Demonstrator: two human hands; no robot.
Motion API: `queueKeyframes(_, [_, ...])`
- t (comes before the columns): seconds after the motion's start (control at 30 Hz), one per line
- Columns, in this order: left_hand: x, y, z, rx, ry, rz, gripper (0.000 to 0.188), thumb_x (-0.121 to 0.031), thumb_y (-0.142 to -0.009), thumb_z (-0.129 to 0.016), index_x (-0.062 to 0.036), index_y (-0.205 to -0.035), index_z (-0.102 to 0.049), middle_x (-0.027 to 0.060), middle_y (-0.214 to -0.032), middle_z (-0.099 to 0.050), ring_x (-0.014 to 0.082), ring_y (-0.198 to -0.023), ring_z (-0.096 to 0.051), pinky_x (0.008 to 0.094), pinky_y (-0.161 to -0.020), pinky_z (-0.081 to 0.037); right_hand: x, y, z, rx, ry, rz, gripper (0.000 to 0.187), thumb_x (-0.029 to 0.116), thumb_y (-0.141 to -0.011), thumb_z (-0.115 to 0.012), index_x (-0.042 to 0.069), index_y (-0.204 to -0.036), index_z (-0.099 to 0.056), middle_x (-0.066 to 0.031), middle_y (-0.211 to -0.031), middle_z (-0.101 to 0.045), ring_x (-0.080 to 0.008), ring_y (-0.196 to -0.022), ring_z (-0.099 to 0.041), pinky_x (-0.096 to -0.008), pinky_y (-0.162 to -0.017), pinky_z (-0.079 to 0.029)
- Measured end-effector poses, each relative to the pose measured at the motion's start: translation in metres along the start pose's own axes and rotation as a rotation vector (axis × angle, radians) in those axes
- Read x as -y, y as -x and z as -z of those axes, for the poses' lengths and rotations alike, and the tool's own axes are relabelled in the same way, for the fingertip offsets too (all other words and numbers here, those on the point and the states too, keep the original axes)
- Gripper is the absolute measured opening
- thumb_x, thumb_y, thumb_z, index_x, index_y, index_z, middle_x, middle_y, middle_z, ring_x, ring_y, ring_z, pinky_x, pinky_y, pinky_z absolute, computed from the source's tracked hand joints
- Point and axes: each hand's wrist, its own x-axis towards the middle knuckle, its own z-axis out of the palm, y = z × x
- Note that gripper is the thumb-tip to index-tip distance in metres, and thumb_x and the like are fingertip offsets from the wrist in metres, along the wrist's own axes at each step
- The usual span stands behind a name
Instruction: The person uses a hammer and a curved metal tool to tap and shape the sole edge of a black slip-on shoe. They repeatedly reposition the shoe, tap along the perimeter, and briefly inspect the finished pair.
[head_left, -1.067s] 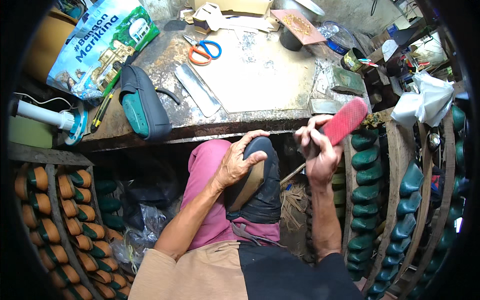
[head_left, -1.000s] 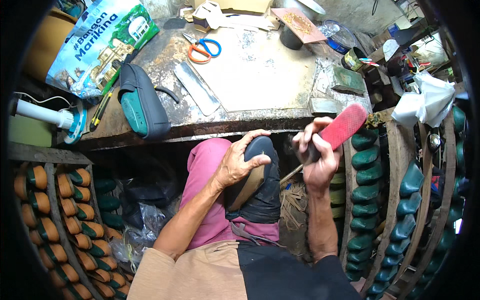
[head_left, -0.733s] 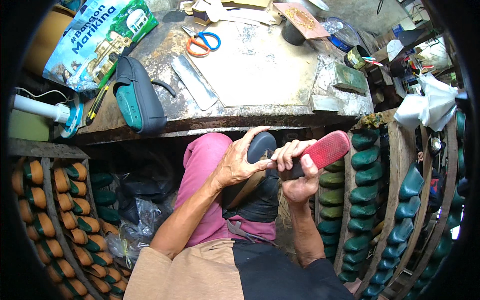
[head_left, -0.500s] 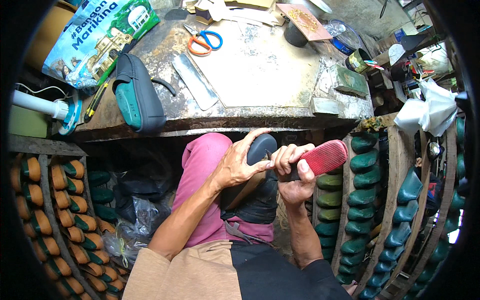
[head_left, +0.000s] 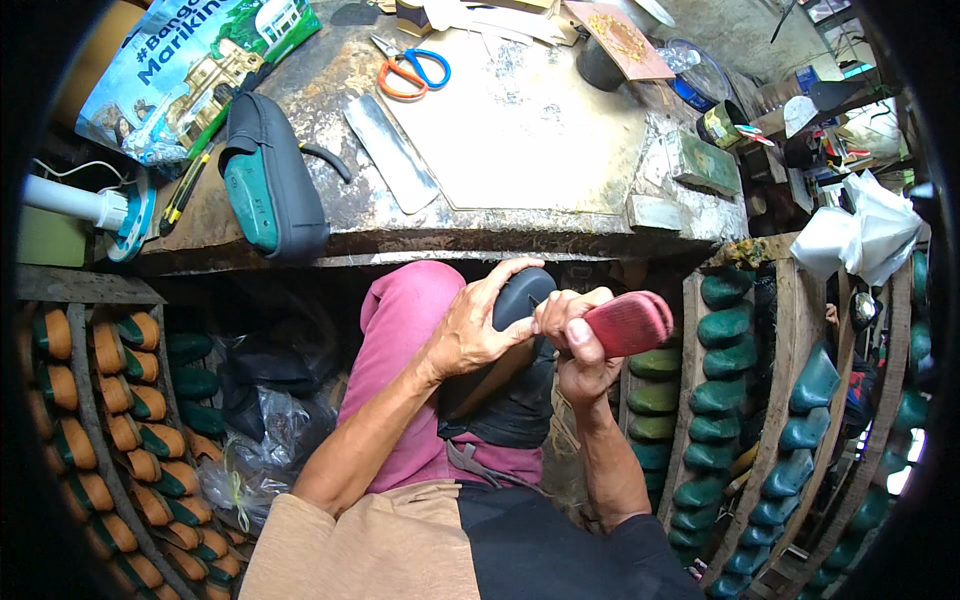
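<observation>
Over my lap, my left hand spreads its fingers around the toe of a dark grey shoe, gripping it. My right hand is wrapped around a tool with a thick red grip. Two rounded layers show at the grip's end; a dark pointed tip comes out beside the shoe by my left thumb. My right fingers hide most of its working end, so contact with the shoe is unclear. Grey metal pincers lie on my lap, below a black covering.
On the worktable are a dark shoe on a green last, orange-and-blue scissors, a flat metal piece and a green block. Racks of orange-and-green lasts and green lasts flank me.
My right hand has turned slightly, swinging the red grip left and a little downward. My left hand keeps its hold on the shoe. The view has shifted slightly.
</observation>
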Motion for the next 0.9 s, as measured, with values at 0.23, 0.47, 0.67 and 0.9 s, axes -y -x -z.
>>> queueKeyframes(0.23, [0.007,0.002,-0.003,-0.020,0.133,0.093,0.056,-0.034,-0.110,-0.064,-0.0032,-0.155,-0.060,0.0168,-0.130,-0.076,0.0262,-0.119,-0.072,0.0399,-0.109,-0.054,-0.013,0.014,0.022,0.100,-0.082,0.006,0.017,0.013,-0.105,-0.065,0.004,-0.101,-0.051,-0.0054,-0.083,-0.050,-0.0178,-0.078,-0.045,-0.0381,-0.077,-0.043])
queueKeyframes(0.47, [0.012,-0.003,-0.007,0.008,0.239,0.087,0.057,-0.050,-0.122,-0.049,-0.0059,-0.155,-0.062,0.0135,-0.133,-0.075,0.0212,-0.120,-0.070,0.0375,-0.109,-0.053,-0.011,0.030,0.036,0.160,0.057,0.067,0.015,0.009,-0.098,-0.069,0.001,-0.092,-0.059,-0.0083,-0.080,-0.055,-0.0205,-0.074,-0.052,-0.0387,-0.075,-0.047])
queueKeyframes(0.67, [-0.017,0.011,0.003,0.043,0.223,0.052,0.058,-0.050,-0.115,-0.066,-0.0095,-0.157,-0.060,0.0102,-0.138,-0.072,0.0211,-0.130,-0.067,0.0386,-0.117,-0.051,0.012,0.045,0.002,-0.104,-0.150,0.138,0.016,0.018,-0.104,-0.063,0.005,-0.109,-0.053,-0.0046,-0.084,-0.050,-0.0171,-0.076,-0.047,-0.0400,-0.082,-0.047])
queueKeyframes(0.9, [-0.034,0.043,0.010,0.078,0.087,0.004,0.080,-0.030,-0.087,-0.100,-0.0104,-0.153,-0.058,0.0124,-0.145,-0.073,0.0240,-0.135,-0.068,0.0433,-0.119,-0.053,0.017,0.058,-0.059,-0.460,-0.372,0.226,0.026,0.029,-0.106,-0.061,0.005,-0.108,-0.051,-0.0055,-0.079,-0.043,-0.0177,-0.070,-0.044,-0.0402,-0.076,-0.046])
